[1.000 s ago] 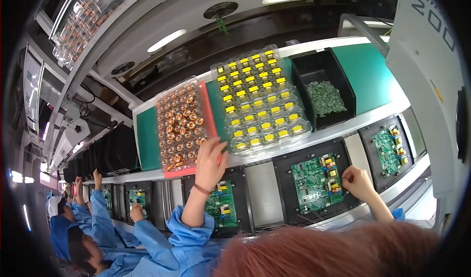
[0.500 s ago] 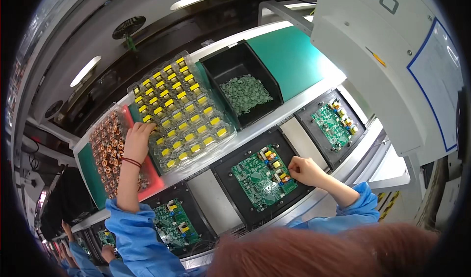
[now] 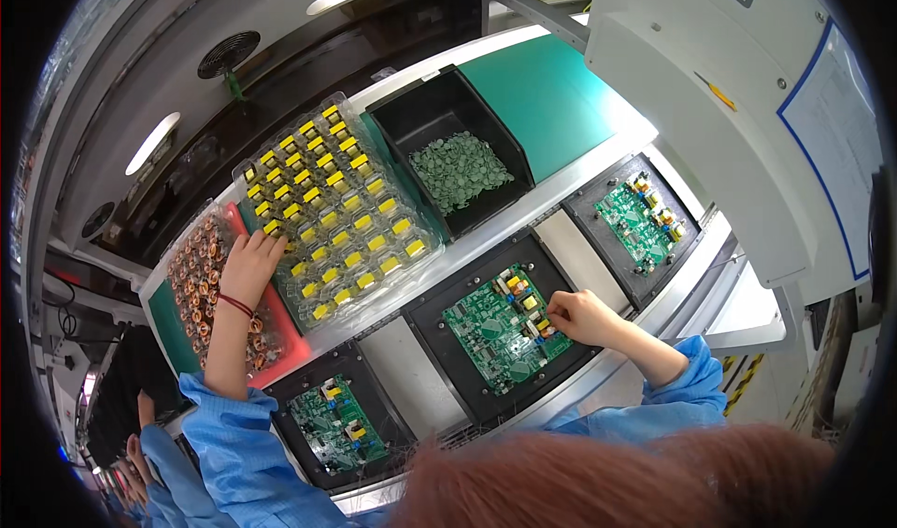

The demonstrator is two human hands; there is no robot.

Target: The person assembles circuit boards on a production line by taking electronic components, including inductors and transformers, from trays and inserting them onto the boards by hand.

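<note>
My left hand [image 3: 252, 262] reaches over the left edge of a clear plastic tray [image 3: 313, 318] holding rows of yellow-topped transformers [image 3: 328, 220]. Its fingers are slightly apart, and their tips touch the tray's edge beside the transformers; the thumb is mostly hidden. My right hand [image 3: 584, 318] is closed in a pinch at the right edge of the middle green circuit board [image 3: 486, 327], against its row of yellow and orange components [image 3: 533, 313]. What the pinch holds, if anything, is hidden by the fingers. That board lies in a black carrier frame [image 3: 430, 327].
Copper-wound coils [image 3: 201, 280] fill a red-edged tray [image 3: 290, 341] at left. A black bin [image 3: 439, 121] holds small greenish discs [image 3: 460, 171]. More boards sit in carriers at left [image 3: 336, 425] and right [image 3: 640, 224]. A white machine housing [image 3: 691, 145] stands at right. Other people's hands [image 3: 140, 458] show at lower left.
The view has shifted slightly. My left hand's fingers have spread a little at the tray's edge, while my right hand keeps its pinch at the middle board's components.
</note>
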